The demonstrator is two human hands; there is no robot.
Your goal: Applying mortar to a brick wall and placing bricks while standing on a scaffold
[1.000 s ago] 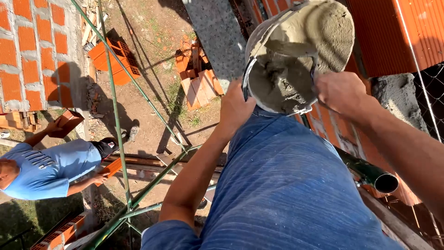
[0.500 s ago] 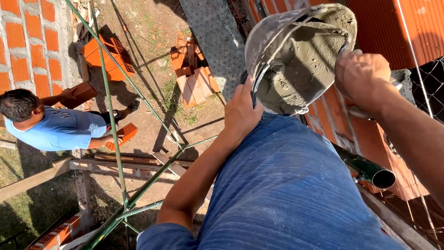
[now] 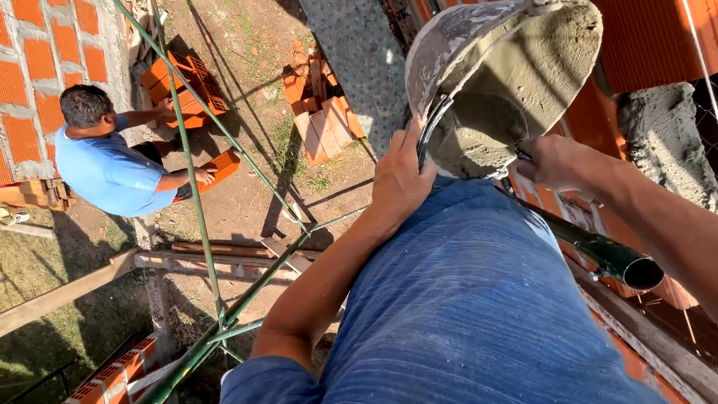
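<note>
Left hand [image 3: 400, 179] grips rim of grey mortar-filled metal bucket [image 3: 501, 82], tilted, resting at blue-clad knee. Right hand [image 3: 553, 161] closed on bucket's far side. Beyond: green scaffold tube [image 3: 598, 251]; below, person in blue shirt [image 3: 112, 172] holding orange hollow brick [image 3: 221, 166].

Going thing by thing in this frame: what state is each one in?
Bucket: tilted, holding wet grey mortar, resting on the thigh.
Left hand: gripping the bucket rim.
Right hand: on the bucket's lower edge; grip partly hidden.
Green pipe: open end showing.
Scaffold poles: standing, crossed.
Bricks: loosely piled on the ground.
Person below: bending, a hand on an orange brick.
</note>
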